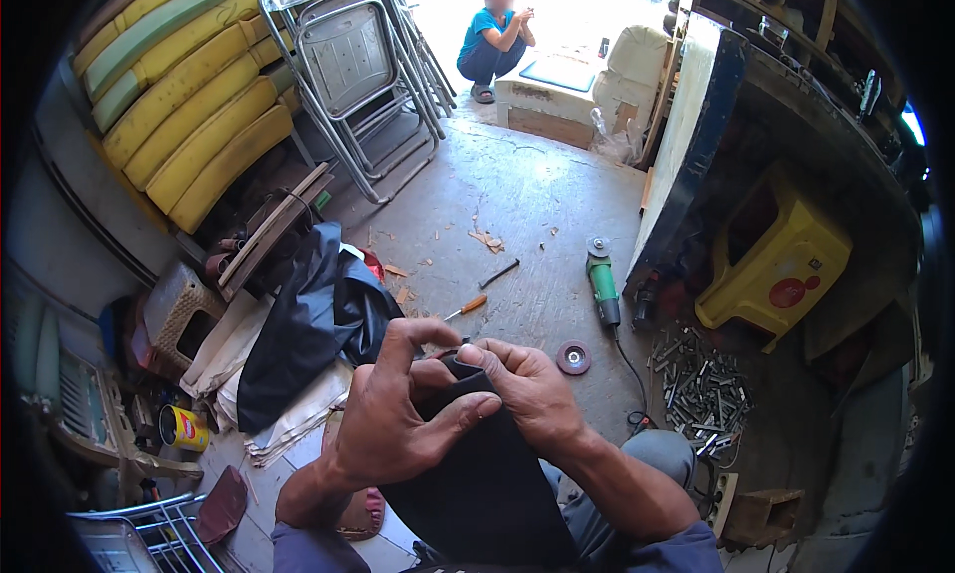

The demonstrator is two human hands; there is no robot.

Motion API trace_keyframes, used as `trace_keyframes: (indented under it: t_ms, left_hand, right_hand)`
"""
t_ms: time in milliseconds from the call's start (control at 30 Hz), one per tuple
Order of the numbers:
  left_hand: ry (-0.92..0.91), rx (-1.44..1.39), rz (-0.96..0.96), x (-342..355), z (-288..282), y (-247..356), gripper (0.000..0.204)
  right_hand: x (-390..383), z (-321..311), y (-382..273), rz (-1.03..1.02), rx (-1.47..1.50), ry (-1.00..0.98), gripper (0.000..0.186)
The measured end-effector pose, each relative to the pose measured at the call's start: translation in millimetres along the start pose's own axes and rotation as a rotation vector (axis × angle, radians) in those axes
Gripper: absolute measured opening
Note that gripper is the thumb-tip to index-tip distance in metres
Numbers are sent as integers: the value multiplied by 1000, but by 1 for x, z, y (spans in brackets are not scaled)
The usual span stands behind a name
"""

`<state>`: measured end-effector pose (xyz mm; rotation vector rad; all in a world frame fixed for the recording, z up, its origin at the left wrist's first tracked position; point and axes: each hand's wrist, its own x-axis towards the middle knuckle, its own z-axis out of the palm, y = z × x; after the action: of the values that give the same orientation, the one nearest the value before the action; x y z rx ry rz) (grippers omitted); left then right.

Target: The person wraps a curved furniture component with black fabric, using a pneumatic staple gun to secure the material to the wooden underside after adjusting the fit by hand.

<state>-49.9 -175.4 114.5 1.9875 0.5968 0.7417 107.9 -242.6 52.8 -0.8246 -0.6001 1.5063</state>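
Observation:
A piece of black fabric [482,488] hangs between my forearms and drapes down over my lap. My right hand [527,389] pinches its upper edge between thumb and fingers. Close beside it, my left hand [398,409] is closed on the same edge, the thumb lying over the cloth and the index finger arched above. The fingertips of both hands nearly meet at the fold. What lies behind the fold is hidden. Beyond my hands, an orange-handled screwdriver [472,305] rests on the grey floor.
A green angle grinder [603,289] lies to the right, near a flap disc [574,357] and a pile of metal pieces [701,389]. Black sheeting [308,334] is heaped left. Folding chairs [348,76] lean behind it. A yellow stool [781,260] stands right. Another person [492,41] squats far off.

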Motion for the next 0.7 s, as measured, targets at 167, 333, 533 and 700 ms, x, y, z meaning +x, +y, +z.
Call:
trace_keyframes:
  t_ms: [167,333,533,700]
  left_hand:
    - [-122,28,-6,3,-4,3,50]
    - [-456,-126,-88,16,-11,0,43]
    - [-583,-326,32,31,-3,-9,28]
    - [-656,-159,278,51,-4,-3,26]
  right_hand:
    - [-17,-1,-21,-186,-182,126,30]
    - [-50,4,-37,-536,-644,127,16]
    - [-72,34,-5,-1092,-1424,401,33]
    - [-94,38,2,-956,-1561,264,47]
